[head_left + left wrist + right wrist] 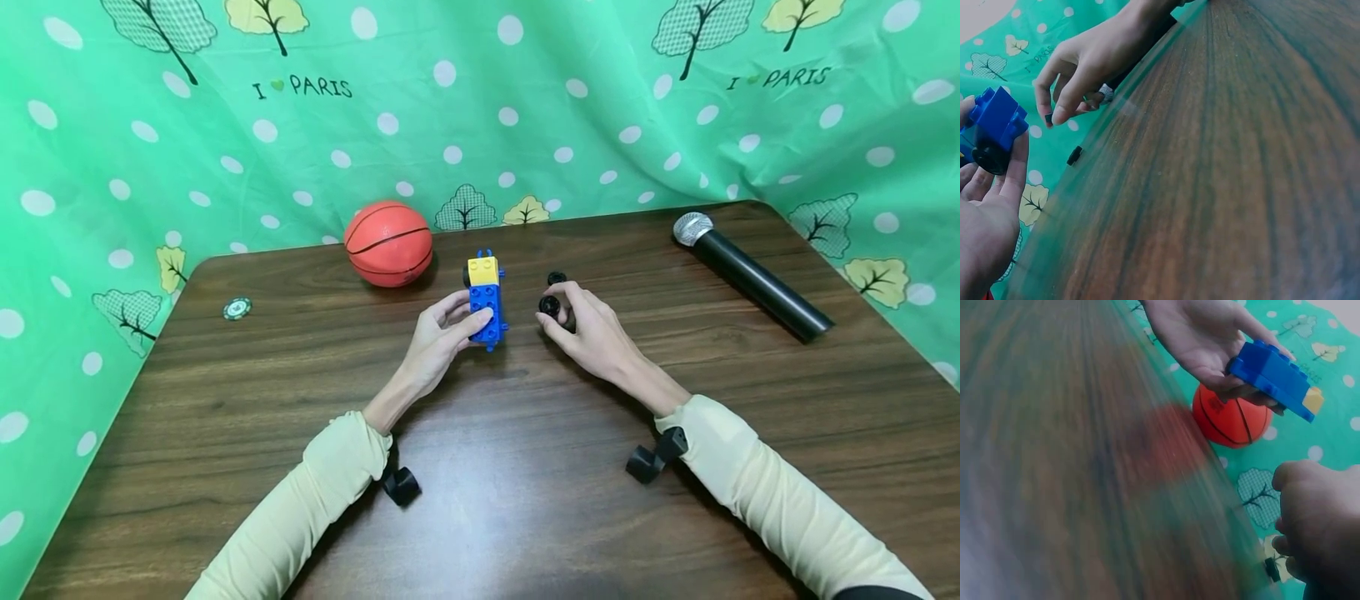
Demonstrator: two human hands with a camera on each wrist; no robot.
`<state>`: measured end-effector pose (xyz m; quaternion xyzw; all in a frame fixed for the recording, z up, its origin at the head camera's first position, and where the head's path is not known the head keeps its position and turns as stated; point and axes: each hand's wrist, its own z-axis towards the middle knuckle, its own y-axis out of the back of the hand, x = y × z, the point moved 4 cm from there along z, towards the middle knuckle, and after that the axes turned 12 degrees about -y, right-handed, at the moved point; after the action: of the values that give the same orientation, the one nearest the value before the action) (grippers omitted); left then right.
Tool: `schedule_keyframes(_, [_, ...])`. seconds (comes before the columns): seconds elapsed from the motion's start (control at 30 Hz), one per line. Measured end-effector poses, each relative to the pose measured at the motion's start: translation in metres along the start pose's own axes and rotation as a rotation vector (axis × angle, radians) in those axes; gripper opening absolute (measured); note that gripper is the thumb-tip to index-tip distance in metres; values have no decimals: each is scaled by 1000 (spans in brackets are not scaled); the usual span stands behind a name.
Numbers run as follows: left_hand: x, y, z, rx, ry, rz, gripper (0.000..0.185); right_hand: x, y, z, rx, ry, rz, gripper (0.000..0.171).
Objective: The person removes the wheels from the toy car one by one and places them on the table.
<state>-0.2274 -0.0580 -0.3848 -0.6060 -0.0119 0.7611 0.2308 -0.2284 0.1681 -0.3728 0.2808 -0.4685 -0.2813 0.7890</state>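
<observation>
My left hand [438,337] grips a toy car of blue and yellow building bricks [485,304], thumb on the studs and fingers beneath. A black wheel [989,159] sits on the car's left side. Bare blue pegs stick out on its right side. To the right of the car, my right hand [596,333] pinches a loose black wheel [550,307] between thumb and fingers. Just beyond those fingertips another black wheel [557,277] lies on the table; it also shows in the left wrist view. In the right wrist view, the back of my right hand hides the pinched wheel.
A small red basketball [388,244] stands behind my left hand. At the right, a black microphone [753,275] with a silver head lies slantwise. A green-and-white poker chip [237,309] is at the far left. Behind the wooden table [480,500] hangs a green patterned cloth [480,108].
</observation>
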Motion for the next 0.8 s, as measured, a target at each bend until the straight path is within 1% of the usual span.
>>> schedule_keyframes(0.17, [0, 0, 1, 0, -2, 4, 49, -10, 5, 5, -16, -40, -24, 31])
schedule_keyframes(0.5, [1, -1, 1, -10, -18, 38, 47, -41, 17, 19, -18, -162, -86, 28])
schedule_keyframes(0.67, [0, 0, 1, -11, -24, 50, 48, -53, 19, 27, -14, -181, -115, 28])
schedule_keyframes(0.8, [0, 1, 1, 8, -30, 58, 50, -58, 19, 31, -15, -182, -119, 27])
